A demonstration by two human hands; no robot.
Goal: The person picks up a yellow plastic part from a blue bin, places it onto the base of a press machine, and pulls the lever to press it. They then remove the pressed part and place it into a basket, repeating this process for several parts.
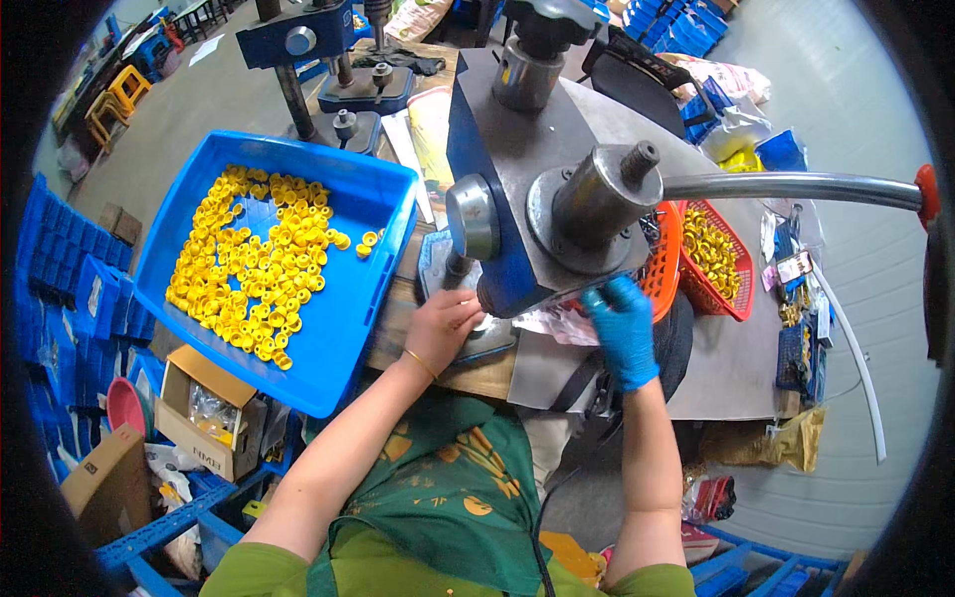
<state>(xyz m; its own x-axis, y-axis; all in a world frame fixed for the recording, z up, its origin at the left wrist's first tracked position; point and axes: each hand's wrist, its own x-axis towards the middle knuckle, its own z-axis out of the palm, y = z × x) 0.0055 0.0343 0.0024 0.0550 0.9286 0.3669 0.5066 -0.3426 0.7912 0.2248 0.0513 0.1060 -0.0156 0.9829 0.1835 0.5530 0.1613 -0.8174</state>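
A hand press (527, 179) with a dark blue and grey metal head stands in front of me. My left hand (446, 330) is bare and closed, its fingertips pinched together beside the press ram, low over the base (487, 343). Whatever it pinches is too small or hidden to name. On the other side of the head, my right hand (627, 333) wears a blue glove. Its fingers curl together beneath the head's right edge, beside an orange basket (665, 264); what they hold, if anything, is hidden.
A blue tray (383, 189) of small yellow cup-shaped parts (259, 264) sits left of the press. The long lever (796, 186) reaches out rightward. A red basket (744, 289) holds brass-coloured pieces. Another press (298, 45) stands behind the tray. Boxes (209, 408) crowd the lower left.
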